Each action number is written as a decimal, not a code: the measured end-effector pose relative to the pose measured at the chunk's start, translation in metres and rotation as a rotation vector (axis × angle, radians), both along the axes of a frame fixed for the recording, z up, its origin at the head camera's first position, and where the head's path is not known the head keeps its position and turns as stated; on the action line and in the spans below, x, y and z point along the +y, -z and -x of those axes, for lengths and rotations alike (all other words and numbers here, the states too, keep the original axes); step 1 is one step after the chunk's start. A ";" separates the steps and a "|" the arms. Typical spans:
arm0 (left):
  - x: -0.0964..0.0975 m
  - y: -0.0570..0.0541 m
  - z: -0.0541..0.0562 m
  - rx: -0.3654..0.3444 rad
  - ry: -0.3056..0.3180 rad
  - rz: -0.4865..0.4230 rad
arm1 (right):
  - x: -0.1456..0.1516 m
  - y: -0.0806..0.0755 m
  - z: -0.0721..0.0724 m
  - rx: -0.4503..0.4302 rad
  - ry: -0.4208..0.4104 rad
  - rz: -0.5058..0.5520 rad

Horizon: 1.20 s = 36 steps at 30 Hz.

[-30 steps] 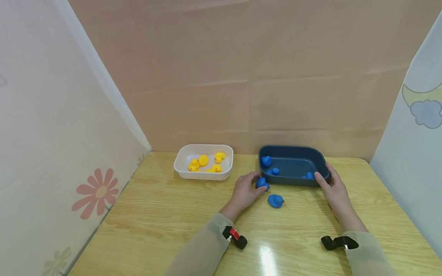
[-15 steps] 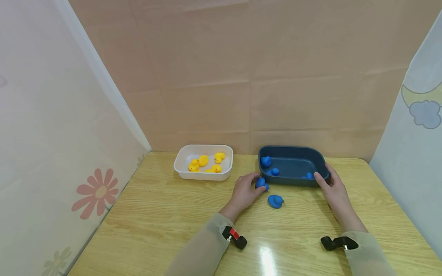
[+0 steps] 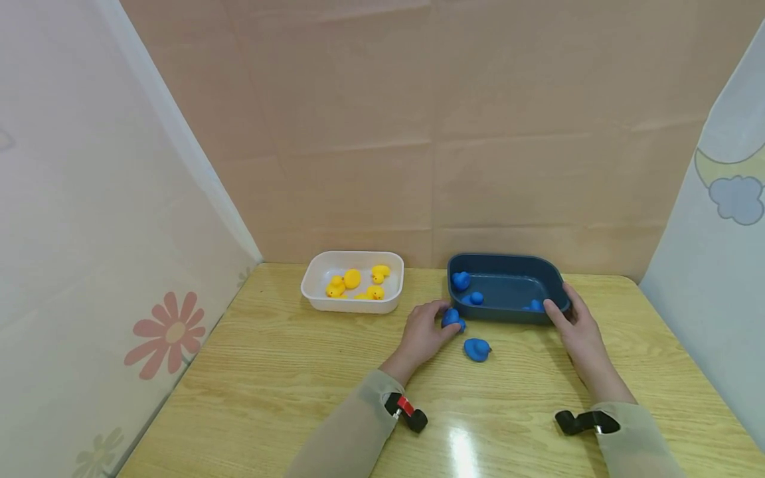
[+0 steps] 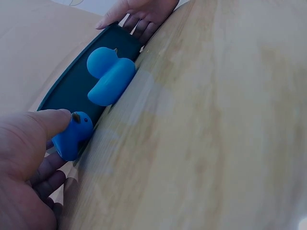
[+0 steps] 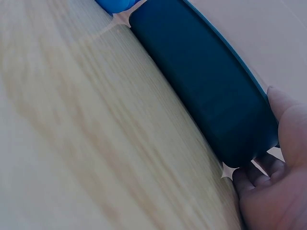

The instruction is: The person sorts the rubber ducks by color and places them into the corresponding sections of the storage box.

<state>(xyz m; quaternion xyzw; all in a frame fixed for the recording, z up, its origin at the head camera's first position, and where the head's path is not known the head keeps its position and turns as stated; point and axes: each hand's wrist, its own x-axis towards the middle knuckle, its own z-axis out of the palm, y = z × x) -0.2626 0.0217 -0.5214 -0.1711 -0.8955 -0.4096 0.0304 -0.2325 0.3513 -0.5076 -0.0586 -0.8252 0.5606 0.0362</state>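
Note:
My left hand (image 3: 423, 332) holds a blue rubber duck (image 4: 76, 134) between thumb and fingers, at the near left corner of the dark blue tray (image 3: 508, 313). A second blue duck (image 3: 477, 349) lies on the table just in front, apart from the hand. My right hand (image 3: 578, 328) grips the right end of that tray, its thumb at the rim and its fingers round the corner, as the right wrist view also shows. Inside the tray sit several blue ducks (image 3: 461, 280), some partly hidden by the front wall.
To the left stands a white tray (image 3: 352, 305) with several yellow ducks (image 3: 352, 278) in it. Both trays are near the table's (image 3: 287, 378) back edge, against a tan backdrop (image 3: 358, 166). Pale printed cloth walls (image 3: 78, 199) rise on both sides.

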 end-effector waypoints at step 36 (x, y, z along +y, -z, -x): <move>-0.001 -0.008 -0.007 0.067 0.063 -0.138 | 0.001 0.001 0.001 -0.005 0.000 0.008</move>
